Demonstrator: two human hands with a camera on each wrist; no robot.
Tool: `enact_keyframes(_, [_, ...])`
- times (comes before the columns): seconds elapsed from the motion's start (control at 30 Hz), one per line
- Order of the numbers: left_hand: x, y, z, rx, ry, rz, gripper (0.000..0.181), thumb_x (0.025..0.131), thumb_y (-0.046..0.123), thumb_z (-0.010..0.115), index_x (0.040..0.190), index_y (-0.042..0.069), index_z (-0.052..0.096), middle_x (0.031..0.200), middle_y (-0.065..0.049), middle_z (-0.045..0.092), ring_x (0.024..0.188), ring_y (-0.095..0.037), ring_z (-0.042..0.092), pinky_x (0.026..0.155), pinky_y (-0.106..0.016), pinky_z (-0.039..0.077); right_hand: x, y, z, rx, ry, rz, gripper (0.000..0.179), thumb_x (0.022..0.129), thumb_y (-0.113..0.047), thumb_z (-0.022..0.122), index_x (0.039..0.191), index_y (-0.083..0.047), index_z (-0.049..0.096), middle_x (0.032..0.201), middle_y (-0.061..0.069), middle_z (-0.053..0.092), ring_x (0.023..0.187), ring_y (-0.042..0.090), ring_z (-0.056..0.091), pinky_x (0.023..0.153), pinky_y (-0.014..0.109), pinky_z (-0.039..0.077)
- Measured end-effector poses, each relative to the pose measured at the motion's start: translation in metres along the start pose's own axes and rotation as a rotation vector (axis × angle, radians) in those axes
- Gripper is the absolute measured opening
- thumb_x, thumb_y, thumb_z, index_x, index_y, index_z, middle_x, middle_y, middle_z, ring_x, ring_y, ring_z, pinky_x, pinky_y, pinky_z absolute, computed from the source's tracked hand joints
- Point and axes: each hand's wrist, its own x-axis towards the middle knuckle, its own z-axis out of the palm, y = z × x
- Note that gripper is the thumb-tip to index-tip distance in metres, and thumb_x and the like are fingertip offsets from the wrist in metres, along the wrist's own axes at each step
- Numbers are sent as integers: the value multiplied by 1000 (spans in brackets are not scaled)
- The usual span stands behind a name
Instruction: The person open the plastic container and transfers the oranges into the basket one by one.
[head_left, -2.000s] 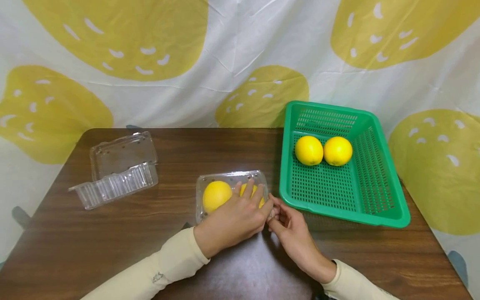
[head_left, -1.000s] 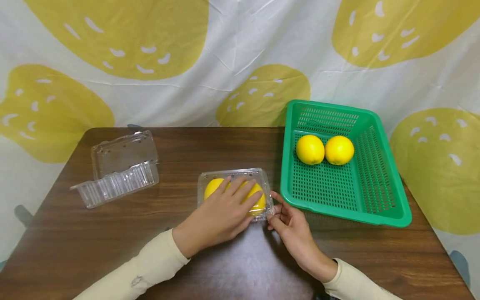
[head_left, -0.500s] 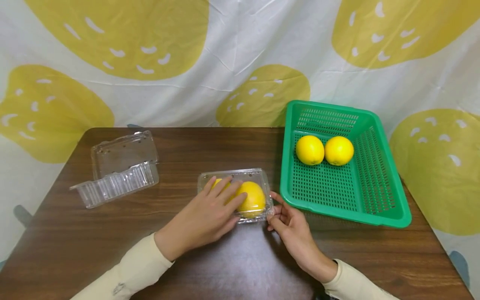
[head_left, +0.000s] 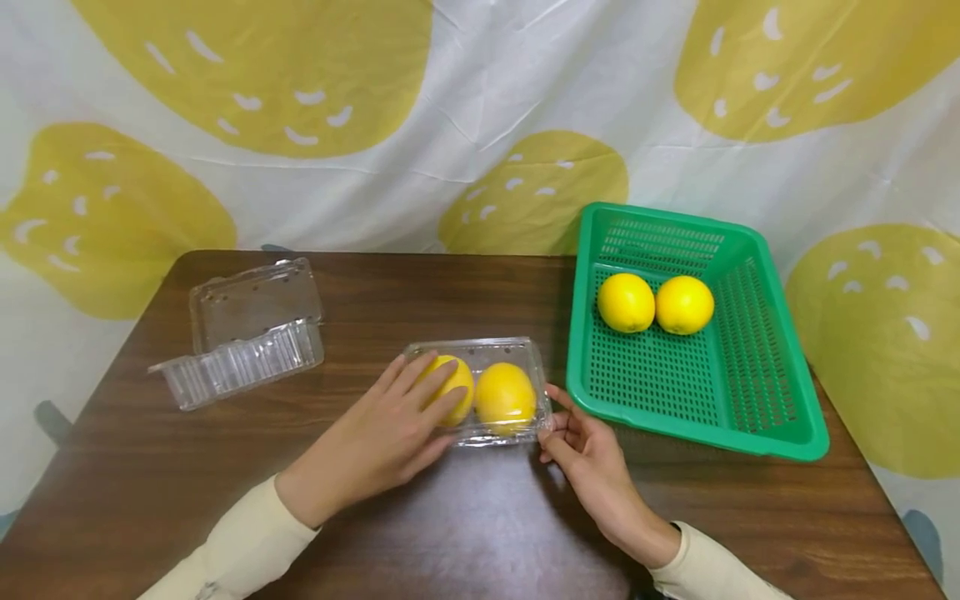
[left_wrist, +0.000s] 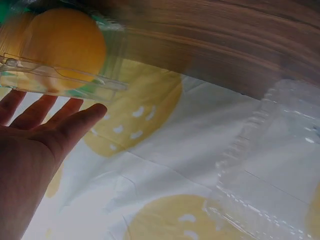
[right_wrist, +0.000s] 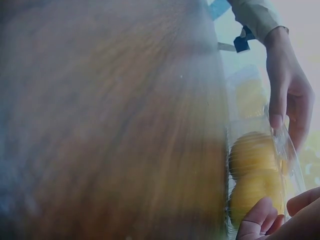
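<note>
A clear plastic clamshell box (head_left: 480, 433) lies on the table with its lid down over two round yellow fruits, like oranges (head_left: 506, 397). My left hand (head_left: 375, 433) rests on the lid's left end, fingers fairly straight and spread, partly covering the left fruit (head_left: 457, 392). At the front right corner, my right hand (head_left: 592, 471) pinches the box edge between thumb and curled fingers. In the left wrist view, the left fingertips (left_wrist: 95, 111) reach the rim below an orange-looking fruit (left_wrist: 67, 47). The right wrist view shows both fruits through the box's ribbed side (right_wrist: 255, 155).
A second clear clamshell (head_left: 247, 358) stands unfolded at the table's left. The green perforated basket (head_left: 697, 433) at the right holds two more yellow fruits (head_left: 656, 304); its near left corner is close to my right hand. A patterned cloth (head_left: 360, 200) hangs behind the table (head_left: 480, 542).
My left hand has slid leftward across the lid, from the right end to the left, uncovering the right fruit. The lid now sits lower at the front. My right hand keeps its corner.
</note>
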Motion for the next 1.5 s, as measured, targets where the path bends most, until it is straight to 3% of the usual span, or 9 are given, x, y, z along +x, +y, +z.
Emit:
enact_keyframes(0.57, [-21,-17,-16,-105,-72,-96,66,97,39,87,151,9,65,166,-23,49,154,-50,44,122,-69,39,0,-1,-3,-10,-13,-12,62,101,9,65,161,3,50,99,14,62,85,19,64,77,25,61])
enact_keyframes(0.93, [-25,-20,-19,-151,-76,-78,70,96,33,89,154,6,61,168,-25,45,153,-52,45,116,-70,45,2,0,-2,-12,-13,-16,63,100,9,65,161,4,50,98,13,61,84,18,64,77,25,61])
enact_keyframes(1.13, [-27,-20,-16,-209,-91,-85,68,98,30,86,155,4,60,167,-28,45,150,-52,48,120,-68,42,2,0,0,3,-4,8,63,99,10,64,160,2,50,97,12,61,84,18,64,76,25,61])
enact_keyframes(1.5, [-19,-18,-18,-226,-92,-65,62,96,23,86,148,-1,62,160,-33,50,142,-51,57,117,-69,44,2,-2,2,14,6,33,64,98,10,62,161,0,50,96,12,60,84,19,64,76,25,61])
